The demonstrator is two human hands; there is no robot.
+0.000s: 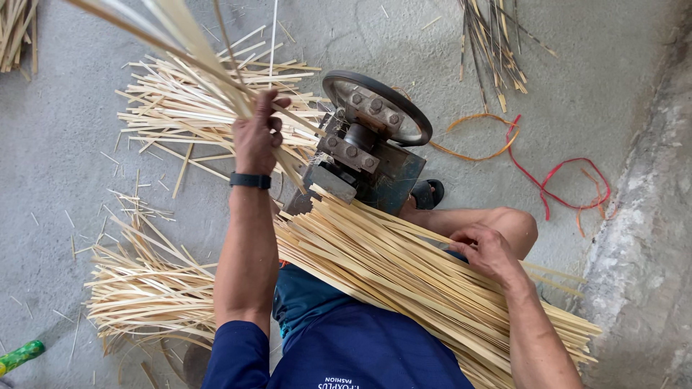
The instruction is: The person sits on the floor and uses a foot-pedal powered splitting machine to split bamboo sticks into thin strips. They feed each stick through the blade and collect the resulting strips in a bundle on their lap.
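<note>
Head view, left hand: I am raising my left hand [257,137], with the black band on its wrist, and clenching it around a bunch of bamboo strips [189,45] that is fanning up and away toward the top left edge.
Head view, right hand: I am laying my right hand [486,251] on the big bundle of strips [404,277] across my lap, fingers curled over the top strips; I cannot tell whether I am gripping any or only pressing them down.
Where the strips are: the lap bundle is running from the metal machine [364,155] down to the lower right; the raised bunch is hanging over the loose pile [194,101] on the concrete floor [58,158].
How the raised bunch is handling: I am judging it light, thin and springy, since the far ends are spreading and blurring; the faces look smooth, so a loose fist may be letting strips slide.
Where to hold: I am thinking a full fist near one end is keeping them together; the edges look sharp and splintery.
How the lap bundle is handling: many strips together, so heavier and stiffer, likely to shift sideways.
Around me: another scattered heap [144,295] is lying at lower left, red and orange straps [555,180] at right.
</note>
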